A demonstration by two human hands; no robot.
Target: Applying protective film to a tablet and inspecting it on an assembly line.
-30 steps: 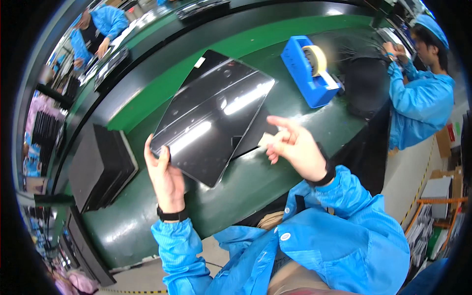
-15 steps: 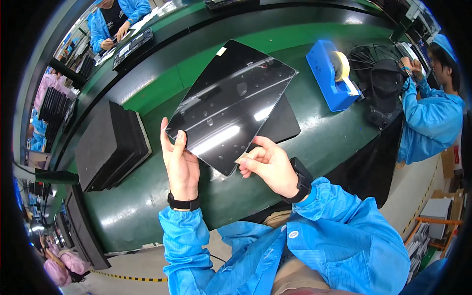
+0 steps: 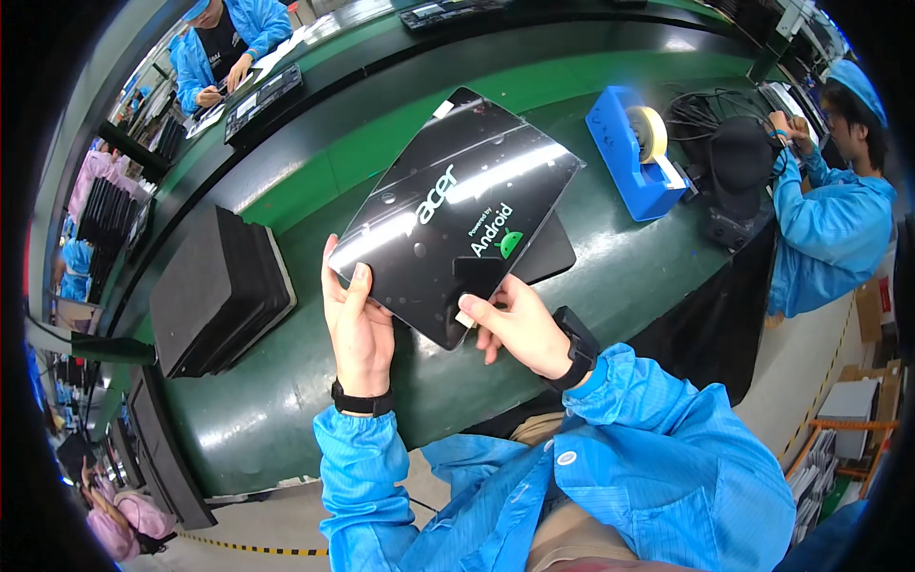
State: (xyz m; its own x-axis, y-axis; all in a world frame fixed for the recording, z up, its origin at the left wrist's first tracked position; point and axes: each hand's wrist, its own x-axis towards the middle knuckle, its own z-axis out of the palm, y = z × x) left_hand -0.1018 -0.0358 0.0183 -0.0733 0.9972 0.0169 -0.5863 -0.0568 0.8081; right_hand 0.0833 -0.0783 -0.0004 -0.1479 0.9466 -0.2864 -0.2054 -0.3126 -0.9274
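A black tablet is held tilted above the green workbench, its glossy screen lit with a white and green start-up picture. Clear film with bubbles covers the screen. My left hand grips the tablet's left corner, thumb on the front and fingers behind. At the lower right edge, my right hand is closed on the tablet, its thumb over a small pale tape tab. Another pale tab sticks to the far corner. Partly hidden behind the tablet, a dark flat panel lies on the bench.
Black foam sheets are stacked at left. A blue tape dispenser stands to the right, beside black cables and a dark device. One person works at right, another across the bench. A raised dark ledge runs behind.
The tablet's screen has gone from dark to lit with a start-up picture. My right thumb has moved onto the front edge, over the tape tab. The tablet has shifted slightly toward me.
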